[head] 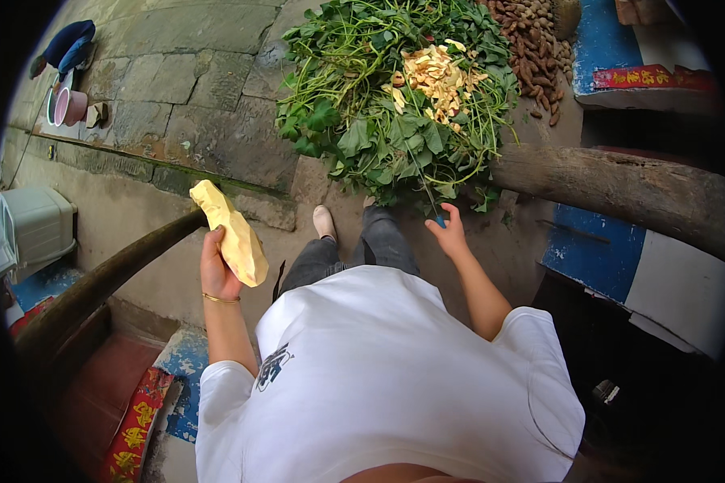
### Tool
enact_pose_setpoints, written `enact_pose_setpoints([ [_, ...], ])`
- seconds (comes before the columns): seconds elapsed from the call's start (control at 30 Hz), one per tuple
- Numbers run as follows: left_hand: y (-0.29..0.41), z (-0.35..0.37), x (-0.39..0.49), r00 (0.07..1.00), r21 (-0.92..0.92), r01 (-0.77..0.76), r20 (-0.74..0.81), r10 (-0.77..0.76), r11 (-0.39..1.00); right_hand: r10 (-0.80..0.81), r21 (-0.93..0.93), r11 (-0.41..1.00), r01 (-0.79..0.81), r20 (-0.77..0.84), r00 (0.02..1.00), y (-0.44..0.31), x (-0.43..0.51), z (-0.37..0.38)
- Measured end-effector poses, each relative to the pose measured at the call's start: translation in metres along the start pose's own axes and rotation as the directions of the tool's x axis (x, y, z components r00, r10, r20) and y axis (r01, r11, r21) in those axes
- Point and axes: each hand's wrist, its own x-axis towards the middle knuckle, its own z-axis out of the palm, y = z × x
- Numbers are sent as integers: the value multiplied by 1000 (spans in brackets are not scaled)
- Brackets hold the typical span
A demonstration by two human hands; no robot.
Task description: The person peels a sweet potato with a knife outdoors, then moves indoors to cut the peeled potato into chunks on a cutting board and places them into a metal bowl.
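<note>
My left hand (219, 265) is closed around a long, pale yellow peeled root (232, 235), held upright with its upper end past the fingers. At the right, my right hand (450, 232) grips the blue handle of a knife (440, 221), whose thin blade points up and away over the leaves. A large heap of green vines and leaves (356, 139) lies on the ground beyond my feet. On top of it sits a pile of pale yellow peelings or cut pieces (438, 78). Both hands are apart from the heap's peelings.
Reddish-brown tubers (534, 60) lie beyond the heap at the right. Wooden posts stand at the right (616, 187) and left (115, 265). Farther left are a whitish plastic container (36, 223), a pink bucket (70, 107) and a bending person (71, 45) on stone paving (139, 121).
</note>
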Motion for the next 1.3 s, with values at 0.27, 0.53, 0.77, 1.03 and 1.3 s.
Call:
enact_pose_setpoints([
  [0.27, -9, 28, 32, 991, 41, 104, 81, -107, 994, -50, 589, 783, 201, -263, 964, -32, -54, -15],
  [0.53, -30, 48, 40, 961, 88, 175, 202, -190, 981, 21, 829, 528, 185, -230, 973, -74, -96, -60],
  [0.77, -53, 77, 41, 959, 162, 203, 165, -229, 966, -216, 697, 488, 526, -488, 846, -77, -121, -93],
  [1.03, -90, 108, 17, 942, 165, 125, 291, -169, 978, -564, 939, -341, -52, -160, 810, -66, -125, -122],
  [1.3, -117, 107, -5, 952, 224, 58, 280, -121, 973, -642, 961, -276, 31, -208, 738, -27, -110, -162],
])
